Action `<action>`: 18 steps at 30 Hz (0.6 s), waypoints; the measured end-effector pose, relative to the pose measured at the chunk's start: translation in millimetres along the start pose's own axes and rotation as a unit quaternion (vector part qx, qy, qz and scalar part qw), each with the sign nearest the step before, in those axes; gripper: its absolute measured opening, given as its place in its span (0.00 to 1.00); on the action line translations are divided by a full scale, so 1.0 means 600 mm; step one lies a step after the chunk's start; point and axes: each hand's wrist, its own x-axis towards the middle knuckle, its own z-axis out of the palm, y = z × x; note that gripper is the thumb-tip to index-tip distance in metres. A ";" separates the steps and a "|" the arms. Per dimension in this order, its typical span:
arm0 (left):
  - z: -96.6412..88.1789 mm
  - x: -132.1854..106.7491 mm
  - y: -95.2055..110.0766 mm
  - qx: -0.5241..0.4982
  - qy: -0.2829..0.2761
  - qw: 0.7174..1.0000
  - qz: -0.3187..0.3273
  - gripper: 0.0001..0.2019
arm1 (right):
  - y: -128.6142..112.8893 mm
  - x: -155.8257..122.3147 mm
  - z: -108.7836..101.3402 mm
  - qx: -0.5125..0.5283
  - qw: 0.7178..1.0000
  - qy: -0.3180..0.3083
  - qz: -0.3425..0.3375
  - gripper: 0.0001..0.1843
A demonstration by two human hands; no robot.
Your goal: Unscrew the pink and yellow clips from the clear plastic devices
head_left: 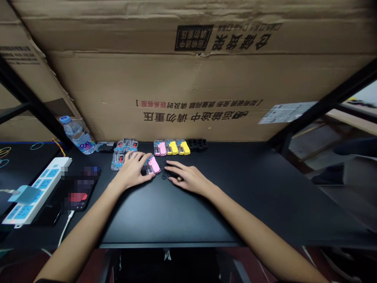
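Note:
My left hand (134, 169) rests on the black table, its thumb and forefinger on either side of a pink-and-clear plastic toy gun (153, 165). Small black rings (164, 176) lie in a short column just right of that piece. Over the tabletop beside the rings is my right hand (190, 179), fingers spread apart and nothing visible between them; a ring is on one finger. Behind the left hand sit several clear plastic pieces with red and blue parts (118, 160). Farther back stand another pink piece (160, 148) and two yellow ones (171, 147).
Black plastic parts (196, 144) lie beside the yellow pieces, against a large cardboard sheet (200, 78). At left are a water bottle (78, 135), a white power strip (38, 188) and a phone (84, 188) with a white cable. Black metal posts flank the table.

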 end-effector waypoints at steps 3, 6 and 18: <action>-0.009 0.002 0.004 0.001 0.016 1.000 -0.010 0.34 | -0.010 0.000 -0.002 -0.005 1.000 -0.004 -0.008 0.22; -0.014 0.004 0.005 -0.003 0.033 0.999 -0.025 0.35 | -0.026 0.004 -0.002 -0.017 1.000 -0.013 -0.010 0.25; -0.004 0.004 -0.010 -0.006 0.048 0.997 -0.053 0.36 | -0.018 -0.005 0.037 -0.096 0.995 -0.042 0.001 0.36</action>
